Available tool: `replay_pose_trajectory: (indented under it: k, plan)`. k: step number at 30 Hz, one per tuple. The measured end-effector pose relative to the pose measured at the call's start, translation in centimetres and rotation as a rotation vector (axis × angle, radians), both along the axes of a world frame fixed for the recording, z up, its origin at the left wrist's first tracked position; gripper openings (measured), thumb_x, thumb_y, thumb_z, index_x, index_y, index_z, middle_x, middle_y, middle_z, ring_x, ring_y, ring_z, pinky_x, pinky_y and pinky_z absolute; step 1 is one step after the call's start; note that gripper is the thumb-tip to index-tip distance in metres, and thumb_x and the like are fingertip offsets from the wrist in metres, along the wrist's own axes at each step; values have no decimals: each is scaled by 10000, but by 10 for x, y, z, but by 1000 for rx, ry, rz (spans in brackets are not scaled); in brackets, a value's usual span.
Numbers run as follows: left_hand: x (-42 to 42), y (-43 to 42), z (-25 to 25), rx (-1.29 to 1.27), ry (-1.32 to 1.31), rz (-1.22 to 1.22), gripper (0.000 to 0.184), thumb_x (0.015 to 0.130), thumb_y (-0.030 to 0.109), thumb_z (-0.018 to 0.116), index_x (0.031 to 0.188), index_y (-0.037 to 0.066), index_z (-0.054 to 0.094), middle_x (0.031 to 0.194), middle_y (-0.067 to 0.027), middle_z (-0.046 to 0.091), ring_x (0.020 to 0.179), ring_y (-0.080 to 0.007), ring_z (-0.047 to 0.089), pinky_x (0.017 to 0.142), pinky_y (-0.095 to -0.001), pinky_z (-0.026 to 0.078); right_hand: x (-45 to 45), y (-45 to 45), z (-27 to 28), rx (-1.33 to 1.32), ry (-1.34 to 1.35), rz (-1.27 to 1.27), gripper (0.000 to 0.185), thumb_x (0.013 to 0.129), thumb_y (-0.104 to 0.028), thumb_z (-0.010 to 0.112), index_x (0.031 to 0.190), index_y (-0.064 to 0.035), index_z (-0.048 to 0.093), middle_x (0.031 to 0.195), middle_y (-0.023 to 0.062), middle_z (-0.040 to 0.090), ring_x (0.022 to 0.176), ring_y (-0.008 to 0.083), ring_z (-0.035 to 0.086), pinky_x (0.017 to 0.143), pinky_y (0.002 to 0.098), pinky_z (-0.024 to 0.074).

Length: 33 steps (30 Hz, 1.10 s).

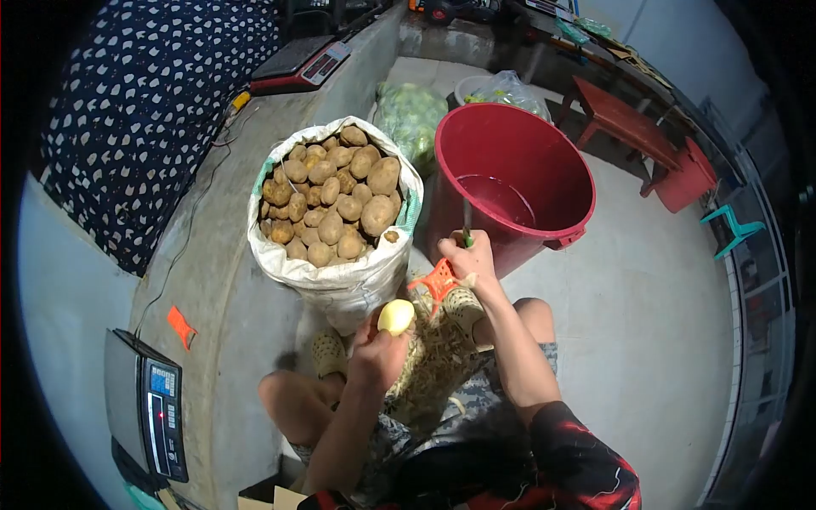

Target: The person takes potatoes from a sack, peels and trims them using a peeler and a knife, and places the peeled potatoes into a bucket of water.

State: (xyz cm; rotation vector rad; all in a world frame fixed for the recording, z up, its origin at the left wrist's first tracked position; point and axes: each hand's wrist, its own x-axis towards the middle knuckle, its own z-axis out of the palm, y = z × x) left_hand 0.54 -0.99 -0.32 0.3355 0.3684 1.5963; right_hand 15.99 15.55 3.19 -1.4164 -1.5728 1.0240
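Observation:
My left hand [380,353] is closed around a peeled, pale yellow potato [396,317] in front of my knees. To its upper right, my right hand [470,255] grips a tool [467,236] with a green part and a thin, dark upright blade, near the red bucket's wall. A white sack [340,285] full of unpeeled brown potatoes [331,195] stands beyond my left hand. The large red bucket [557,183] beside it has some liquid at the bottom. Peelings [429,361] lie on the floor between my feet, below an orange plastic piece [438,280].
A scale [161,416] sits at the lower left near an orange object [181,327]; another scale [314,66] rests on the ledge. Behind the sack is a bag of green produce [412,115]. A red bench [629,123] and a green stool [733,229] stand at the right.

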Motion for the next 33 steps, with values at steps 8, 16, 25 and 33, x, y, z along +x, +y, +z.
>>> replay_pose_trajectory:
  k: [8,16,25,33]
  plan:
    - [4,0,-4,19,-187,-32,485,833,151,691,1272,30,525,1240,-80,568,1195,-227,491,1080,-417,317,7,4,2,300,-105,-25,267,666,-189,658,602,53,563,481,148,458,428,210,444,475,365,372]
    - [-7,-1,21,92,181,2,605,782,-62,651,1345,51,463,1164,-87,587,1105,-224,560,993,-406,432,4,1,-4,84,116,32,309,715,-152,638,521,7,458,465,-18,387,488,52,354,446,304,297]
    - [-10,-6,18,43,453,18,568,747,-123,614,1291,-39,476,1146,-127,594,1069,-221,584,970,-360,446,0,1,11,64,-45,33,282,684,-150,647,562,43,481,526,67,420,537,79,403,494,316,336]
    - [0,-1,6,35,117,-21,532,802,33,646,1304,-24,479,1161,-116,582,1109,-257,540,976,-431,412,-1,-6,12,268,59,49,239,698,-136,652,584,40,538,537,40,452,551,85,460,502,310,361]
